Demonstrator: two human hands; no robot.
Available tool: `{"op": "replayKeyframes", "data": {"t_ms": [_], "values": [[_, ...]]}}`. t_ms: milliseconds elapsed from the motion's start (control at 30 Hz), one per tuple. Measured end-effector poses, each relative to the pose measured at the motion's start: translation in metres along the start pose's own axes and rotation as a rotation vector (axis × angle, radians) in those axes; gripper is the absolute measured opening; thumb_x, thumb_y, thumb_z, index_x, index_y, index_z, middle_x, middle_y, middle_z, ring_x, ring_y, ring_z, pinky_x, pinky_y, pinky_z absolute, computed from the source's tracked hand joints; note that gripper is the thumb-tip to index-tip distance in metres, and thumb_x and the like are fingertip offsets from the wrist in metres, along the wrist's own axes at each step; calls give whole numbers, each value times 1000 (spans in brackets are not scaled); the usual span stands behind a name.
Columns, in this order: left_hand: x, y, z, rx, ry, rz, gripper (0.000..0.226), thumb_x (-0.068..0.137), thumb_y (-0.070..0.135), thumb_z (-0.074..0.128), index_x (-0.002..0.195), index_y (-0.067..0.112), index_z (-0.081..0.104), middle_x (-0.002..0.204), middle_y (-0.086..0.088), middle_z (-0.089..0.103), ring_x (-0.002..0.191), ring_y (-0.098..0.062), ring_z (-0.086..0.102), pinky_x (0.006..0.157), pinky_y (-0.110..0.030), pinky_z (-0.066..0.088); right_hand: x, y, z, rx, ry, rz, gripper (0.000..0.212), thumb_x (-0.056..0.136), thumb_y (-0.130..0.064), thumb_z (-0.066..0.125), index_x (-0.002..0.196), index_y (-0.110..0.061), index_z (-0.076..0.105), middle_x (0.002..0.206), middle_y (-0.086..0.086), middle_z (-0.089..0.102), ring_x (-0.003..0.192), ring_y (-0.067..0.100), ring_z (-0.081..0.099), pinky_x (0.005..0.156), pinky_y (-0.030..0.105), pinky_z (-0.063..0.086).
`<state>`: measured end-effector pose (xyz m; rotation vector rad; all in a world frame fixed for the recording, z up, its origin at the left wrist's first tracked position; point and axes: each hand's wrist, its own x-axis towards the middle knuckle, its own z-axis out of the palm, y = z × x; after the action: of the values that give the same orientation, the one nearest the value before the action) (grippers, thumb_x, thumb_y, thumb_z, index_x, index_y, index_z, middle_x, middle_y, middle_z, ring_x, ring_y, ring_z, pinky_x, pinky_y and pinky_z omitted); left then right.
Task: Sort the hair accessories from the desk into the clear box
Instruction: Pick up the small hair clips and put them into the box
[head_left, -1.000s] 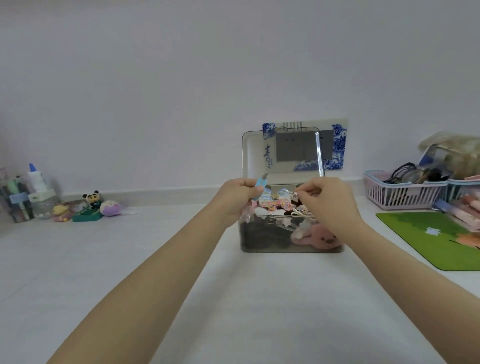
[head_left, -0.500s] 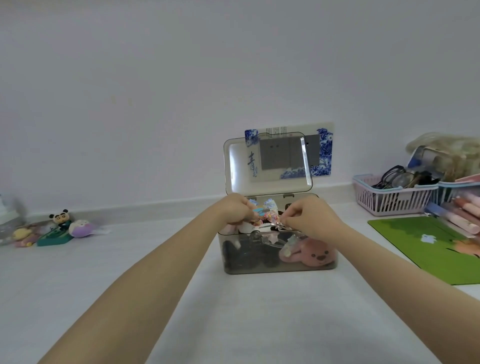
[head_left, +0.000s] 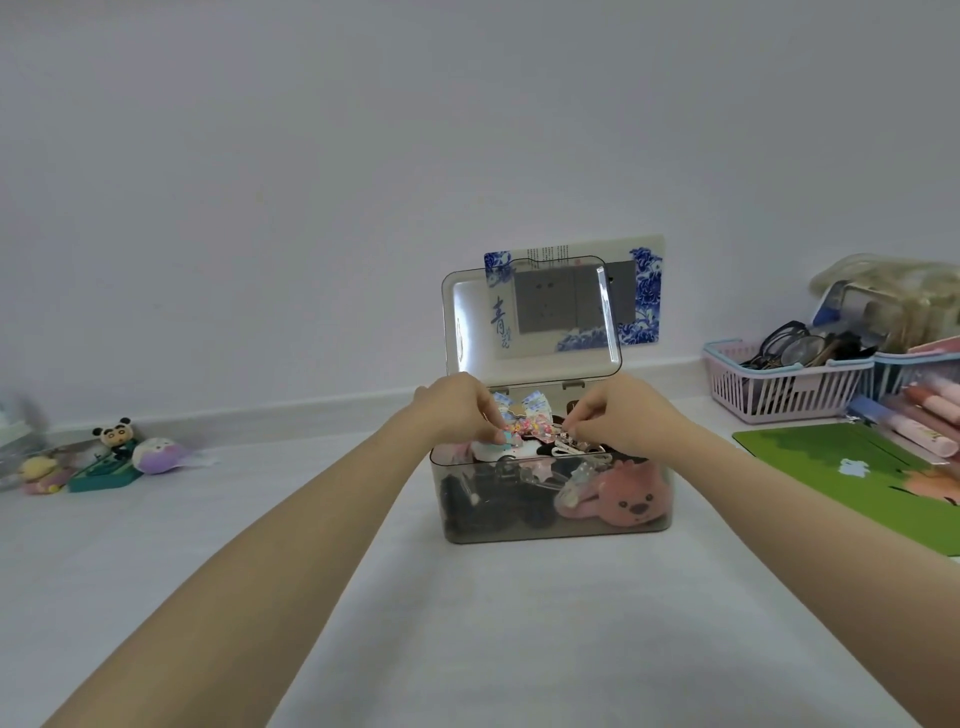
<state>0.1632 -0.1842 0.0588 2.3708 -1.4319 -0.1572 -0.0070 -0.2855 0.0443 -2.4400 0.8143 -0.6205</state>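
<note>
The clear box (head_left: 550, 532) stands in the middle of the white desk with its lid (head_left: 530, 319) swung up and back. Inside lie several hair accessories: black hair ties at the left, a pink plush animal clip (head_left: 631, 501) at the right, metal clips between. My left hand (head_left: 457, 408) and my right hand (head_left: 621, 413) hover over the box's open top. Between them they pinch a small colourful bow hair clip (head_left: 522, 418), blue and pink, each hand on one end.
Small toy figures (head_left: 111, 457) sit at the left against the wall. A pink basket (head_left: 779, 382) with eyeglasses, a blue basket with pens (head_left: 930, 410) and a green mat (head_left: 872, 478) are at the right. A blue-and-white socket plate (head_left: 641, 293) is on the wall behind the box.
Both hands with the bow clip have come down closer to the box's open top. The view has shifted, so the box now sits lower and more central.
</note>
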Motion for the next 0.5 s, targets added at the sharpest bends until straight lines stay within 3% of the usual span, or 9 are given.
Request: {"op": "replayKeyframes", "data": {"t_ms": [100, 167, 233, 300, 367, 500], "values": [[1, -2, -4, -100, 93, -17, 16, 78, 37, 72, 83, 23, 72, 84, 6, 70, 96, -20, 62, 98, -47, 44, 0, 2, -6, 10, 50, 19, 14, 84, -14, 63, 89, -16, 76, 85, -7, 67, 75, 10, 61, 64, 18, 48], [2, 0, -8, -183, 216, -52, 17, 86, 37, 62, 87, 21, 69, 99, 2, 69, 104, -22, 60, 101, -45, 43, 6, 6, -10, 20, 124, 40, 16, 86, -14, 60, 94, -15, 74, 92, -7, 65, 79, 8, 59, 68, 17, 44], [5, 1, -11, -301, 294, -86, 20, 94, 33, 52, 96, 17, 64, 118, -4, 64, 115, -24, 55, 104, -40, 41, 14, 12, -14, 43, 181, 82, 23, 89, -16, 55, 108, -15, 68, 110, -1, 66, 96, 15, 60, 80, 22, 43], [12, 0, -13, -482, 290, -149, 35, 97, 30, 44, 120, 7, 56, 137, -8, 51, 127, -25, 46, 104, -35, 35, 24, 19, -15, 96, 173, 136, 39, 91, -18, 52, 129, -14, 54, 131, 5, 55, 116, 20, 53, 91, 26, 40], [26, -3, -12, -641, 254, -242, 50, 98, 29, 39, 142, 6, 36, 149, -9, 36, 135, -27, 36, 106, -37, 31, 36, 24, -16, 193, 146, 177, 53, 92, -21, 49, 143, -14, 35, 148, 7, 38, 132, 24, 40, 105, 32, 34], [48, -12, -7, -903, 204, -332, 55, 96, 29, 39, 146, 10, 29, 154, -6, 29, 140, -25, 28, 112, -40, 25, 59, 35, -15, 488, 93, 256, 62, 97, -27, 41, 151, -14, 11, 158, 5, 14, 144, 25, 18, 116, 39, 17]]}}
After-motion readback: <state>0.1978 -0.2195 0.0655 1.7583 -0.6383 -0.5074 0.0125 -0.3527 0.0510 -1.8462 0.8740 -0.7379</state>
